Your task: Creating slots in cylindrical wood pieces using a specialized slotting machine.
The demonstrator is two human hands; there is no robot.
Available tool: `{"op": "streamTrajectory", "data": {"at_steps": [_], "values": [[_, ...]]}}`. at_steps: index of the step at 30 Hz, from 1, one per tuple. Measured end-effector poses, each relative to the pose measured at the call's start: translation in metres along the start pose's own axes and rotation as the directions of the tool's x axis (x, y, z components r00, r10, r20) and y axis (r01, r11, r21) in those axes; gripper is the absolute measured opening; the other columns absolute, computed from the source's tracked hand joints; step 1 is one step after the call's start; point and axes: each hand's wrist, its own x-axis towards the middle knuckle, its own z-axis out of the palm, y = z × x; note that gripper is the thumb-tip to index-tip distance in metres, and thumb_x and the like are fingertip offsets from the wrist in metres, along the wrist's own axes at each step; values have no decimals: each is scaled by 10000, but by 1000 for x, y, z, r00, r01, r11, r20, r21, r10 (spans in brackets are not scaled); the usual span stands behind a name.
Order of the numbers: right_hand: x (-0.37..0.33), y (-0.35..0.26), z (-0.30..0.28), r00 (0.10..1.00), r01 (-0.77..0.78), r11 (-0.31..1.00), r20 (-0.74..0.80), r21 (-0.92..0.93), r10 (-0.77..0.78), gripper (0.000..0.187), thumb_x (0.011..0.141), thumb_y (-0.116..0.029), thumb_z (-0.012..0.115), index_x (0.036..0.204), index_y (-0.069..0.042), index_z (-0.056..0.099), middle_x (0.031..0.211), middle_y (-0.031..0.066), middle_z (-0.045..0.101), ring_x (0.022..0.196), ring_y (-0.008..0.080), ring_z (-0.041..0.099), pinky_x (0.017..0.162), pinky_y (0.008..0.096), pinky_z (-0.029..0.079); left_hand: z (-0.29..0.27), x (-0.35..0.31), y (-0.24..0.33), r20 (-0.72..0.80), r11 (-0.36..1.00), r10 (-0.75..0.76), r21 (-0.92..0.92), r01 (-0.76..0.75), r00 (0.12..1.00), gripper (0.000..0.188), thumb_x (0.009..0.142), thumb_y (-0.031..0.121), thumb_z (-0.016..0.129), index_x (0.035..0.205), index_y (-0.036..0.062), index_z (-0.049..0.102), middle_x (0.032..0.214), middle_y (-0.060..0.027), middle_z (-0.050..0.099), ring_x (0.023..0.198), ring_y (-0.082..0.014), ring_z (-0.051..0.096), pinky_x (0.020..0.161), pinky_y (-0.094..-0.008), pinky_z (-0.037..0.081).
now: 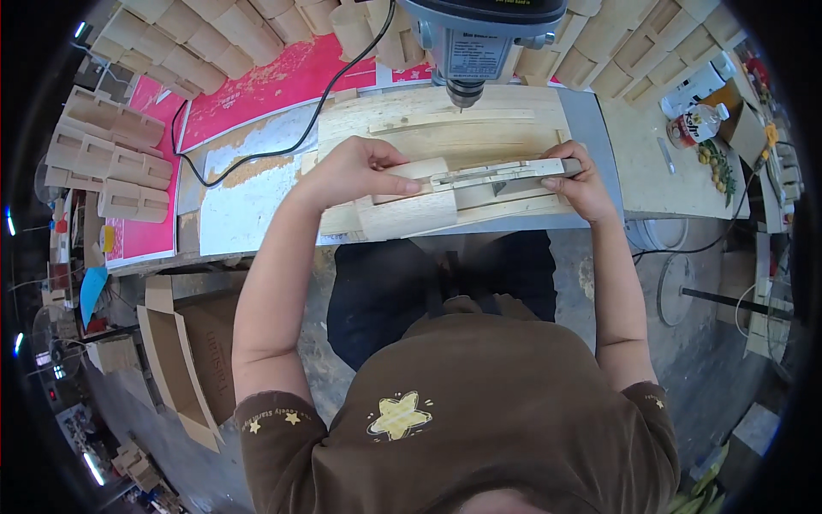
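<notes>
My left hand (370,178) grips a pale, rounded wooden block (409,214) at its upper left, thumb lying on top and fingers curled behind. A long narrow bar (501,174), pale with metal-looking parts, reaches from the block toward the right. Its grey right end sits in my right hand (586,184), whose fingers and thumb close round it; I cannot make out exactly what kind of tool or jig it is. Beneath both lies a pale wooden board (445,128) with raised strips. A drill press (475,43) stands just beyond, its chuck and thin bit (462,96) above the board, apart from my hands.
Stacked wooden pieces with cut-outs (111,163) line the left and the back. A black cable (321,111) loops over the bench at left. On the right are a plastic bottle (695,126) and a leafy sprig (715,167). An opened cardboard box (193,360) stands below left.
</notes>
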Motion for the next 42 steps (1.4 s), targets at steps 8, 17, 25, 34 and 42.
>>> {"op": "streamTrajectory", "data": {"at_steps": [8,17,25,34,42], "values": [[-13,-1,17,997,6,988,-70,-153,-17,334,748,12,681,1013,-59,490,912,18,557,910,104,515,786,248,432,89,-11,-19,-800,757,80,-340,-558,595,473,838,198,642,1206,-8,428,1059,-117,525,954,-155,519,700,-244,486],[-11,26,9,975,49,992,-210,-118,-74,434,772,18,658,1135,-16,423,1017,90,571,951,148,550,815,281,462,133,-14,-40,-735,881,466,335,-333,493,656,623,206,768,1196,16,511,1106,-134,561,1027,-266,516,904,-380,323],[36,-8,18,924,-180,720,-366,-671,-110,446,720,-65,742,1075,3,481,956,150,612,867,181,588,732,276,475,91,18,-40,-681,930,360,321,-182,638,668,594,255,796,1184,73,542,1024,-55,569,998,-220,522,902,-415,258],[43,7,29,941,-72,863,-320,-499,-107,443,717,-81,745,1073,-21,489,850,110,635,694,130,588,600,261,465,67,26,-62,-638,839,493,528,-130,591,556,563,247,790,1083,146,620,896,-5,568,919,-205,499,838,-395,269],[53,-73,7,916,108,732,-219,-673,-337,396,786,-141,692,1129,-45,518,850,20,564,607,64,477,533,208,394,64,26,-65,-598,830,516,527,-184,613,538,600,235,770,1107,148,611,804,-1,509,849,-205,486,800,-386,282]]}}
